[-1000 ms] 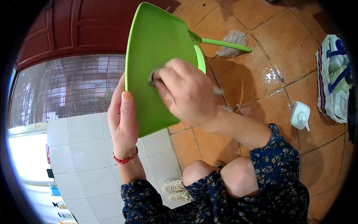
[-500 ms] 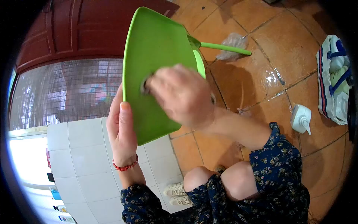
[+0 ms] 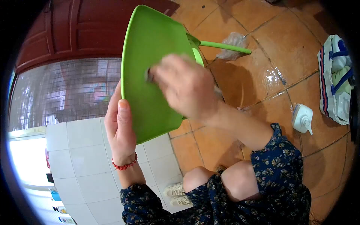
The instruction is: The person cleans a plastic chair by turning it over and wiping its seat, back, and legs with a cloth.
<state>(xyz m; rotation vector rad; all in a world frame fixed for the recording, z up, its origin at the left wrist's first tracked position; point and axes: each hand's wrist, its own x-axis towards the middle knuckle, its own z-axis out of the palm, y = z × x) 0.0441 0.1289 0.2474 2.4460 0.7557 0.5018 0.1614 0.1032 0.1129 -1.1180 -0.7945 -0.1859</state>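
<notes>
Green panel [image 3: 157, 41]: held up at a tilt before the person, near the middle of the view, a raised rim along its edge.
Left hand [image 3: 122, 129]: grips the panel's left edge, thumb on the near face, the other fingers behind.
Right hand [image 3: 193, 88]: blurred, fingers bent and closed on a small dark thing [image 3: 149, 75] at the panel's face; what it is, I cannot tell.
Green rod [image 3: 217, 46]: juts from the panel's right side, across the view of a clear plastic bag [image 3: 229, 56] on the floor.
White bottle [image 3: 302, 114]: on orange tiles, near a striped bag [image 3: 324, 86] full of things.
</notes>
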